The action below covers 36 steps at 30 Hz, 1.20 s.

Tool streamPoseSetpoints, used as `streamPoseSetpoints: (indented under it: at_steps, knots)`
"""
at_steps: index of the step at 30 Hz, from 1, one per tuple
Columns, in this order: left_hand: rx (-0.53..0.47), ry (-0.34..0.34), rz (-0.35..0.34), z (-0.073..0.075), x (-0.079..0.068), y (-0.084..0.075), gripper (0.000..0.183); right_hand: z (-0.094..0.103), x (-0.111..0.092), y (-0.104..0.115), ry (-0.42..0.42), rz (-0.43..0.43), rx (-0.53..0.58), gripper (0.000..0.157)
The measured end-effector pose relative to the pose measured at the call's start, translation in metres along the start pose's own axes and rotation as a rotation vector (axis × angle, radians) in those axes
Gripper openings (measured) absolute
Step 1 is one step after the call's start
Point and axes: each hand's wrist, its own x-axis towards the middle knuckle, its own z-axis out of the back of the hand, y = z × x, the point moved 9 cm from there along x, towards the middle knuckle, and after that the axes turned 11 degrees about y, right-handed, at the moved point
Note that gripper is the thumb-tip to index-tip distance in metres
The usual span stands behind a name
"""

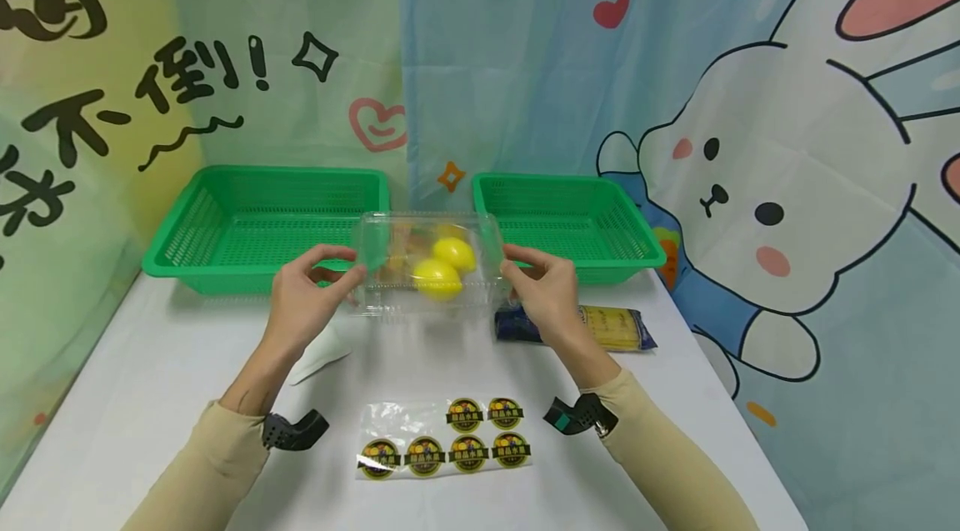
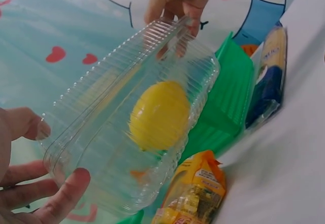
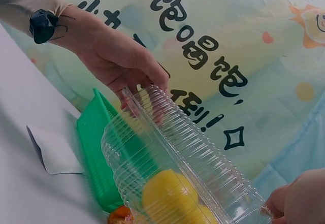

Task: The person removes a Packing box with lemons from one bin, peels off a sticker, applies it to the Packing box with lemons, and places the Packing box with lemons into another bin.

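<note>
A clear plastic clamshell box [image 1: 472,291] is held up in front of me, over the table. Inside it lie two yellow lemons, the nearer lemon [image 1: 438,279] and one behind it [image 1: 454,253]. My left hand [image 1: 309,291] grips the box's left end between thumb and fingers. At the opposite end, my right hand [image 1: 551,291] grips it the same way. In both wrist views the ribbed walls and closed edges of the box [image 2: 96,107] show between the hands. An orange packet [image 2: 198,186] shows beyond the box in the left wrist view.
Two green baskets stand behind, a left basket [image 1: 285,174] and a right basket [image 1: 543,181]. A pasta packet [image 1: 615,329] lies under my right forearm, white paper [image 1: 324,354] by my left. A sheet of round stickers [image 1: 468,452] lies in front. Printed cloth [image 1: 487,72] hangs behind.
</note>
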Motion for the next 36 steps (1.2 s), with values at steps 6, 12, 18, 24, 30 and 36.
streamPoseSetpoints:
  at_steps: [6,12,18,24,30,36]
  knots:
    - [0.027,0.012,-0.008,-0.003,-0.004,0.002,0.036,0.001,-0.006,-0.003,0.009,-0.011,0.0,0.03]
    - [0.032,0.029,0.003,-0.005,-0.01,0.004,0.035,0.002,-0.014,-0.007,0.023,-0.027,-0.007,0.034]
    - [0.013,0.066,0.015,-0.012,-0.017,0.009,0.034,0.003,-0.021,-0.015,0.023,-0.019,-0.004,0.032]
    - [0.018,0.064,0.012,-0.015,-0.021,0.014,0.032,0.003,-0.027,-0.019,0.004,-0.02,-0.041,0.031]
    - [0.024,0.062,0.011,-0.016,-0.024,0.016,0.032,0.002,-0.03,-0.024,-0.007,-0.03,-0.03,0.031]
    - [0.006,0.071,0.026,-0.018,-0.027,0.019,0.031,0.001,-0.033,-0.029,-0.007,-0.033,-0.014,0.031]
